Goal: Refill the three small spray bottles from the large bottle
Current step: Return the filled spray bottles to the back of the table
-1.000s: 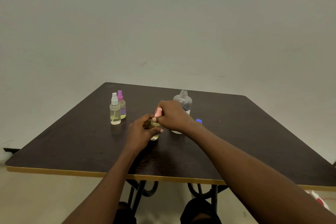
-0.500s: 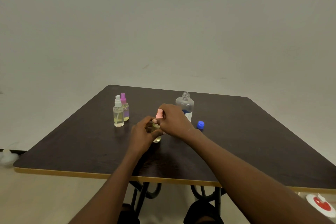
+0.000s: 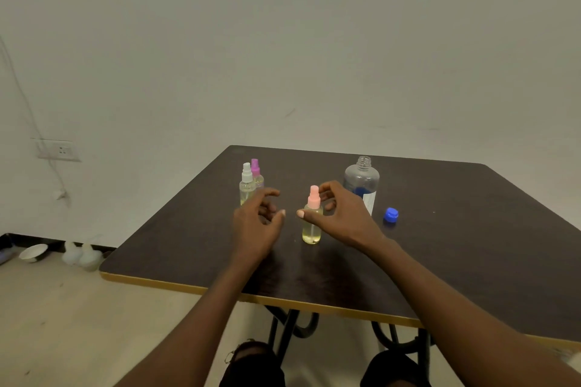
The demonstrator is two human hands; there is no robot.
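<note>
While its base hides behind the left hand [image 3: 257, 220], a white-capped spray bottle [image 3: 246, 184] screens a purple-capped one [image 3: 255, 168] near the table [image 3: 188, 248]'s left edge. That hand hangs loose and empty. The pink-capped bottle [image 3: 312, 229] stands mid-table, the right hand [image 3: 344, 217] arched slackly about it, thumb contact unclear, masking part of the uncapped large bottle [image 3: 361, 177]; a blue cap [image 3: 390, 216] lies beside, the table's right corner cut off

Dark table [image 3: 471, 245] carries white-top sprayer [image 3: 246, 186], purple-top sprayer [image 3: 255, 169], pink-top sprayer [image 3: 312, 226], uncapped large bottle [image 3: 361, 179], blue cap [image 3: 390, 216].
</note>
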